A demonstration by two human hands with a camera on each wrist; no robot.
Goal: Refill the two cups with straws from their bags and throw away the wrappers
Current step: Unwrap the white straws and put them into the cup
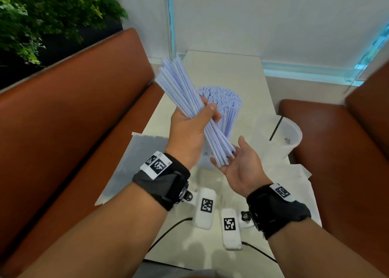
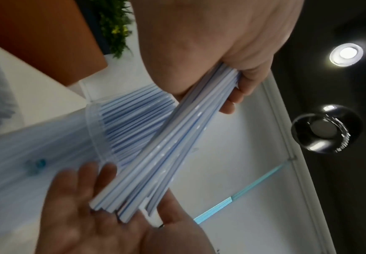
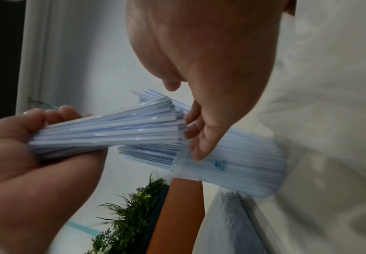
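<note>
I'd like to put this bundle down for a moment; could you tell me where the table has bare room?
The far end of the table, beyond the full cup, is bare. The near edge is crowded: an empty bag at left, wrappers at right, two tagged white devices between. The second cup fills the right edge.

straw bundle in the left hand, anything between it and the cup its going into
Nothing separate blocks it. The straw bundle in the left hand sits just above the cup, but that cup is already packed with straws. The open right hand touches the bundle's lower ends.
</note>
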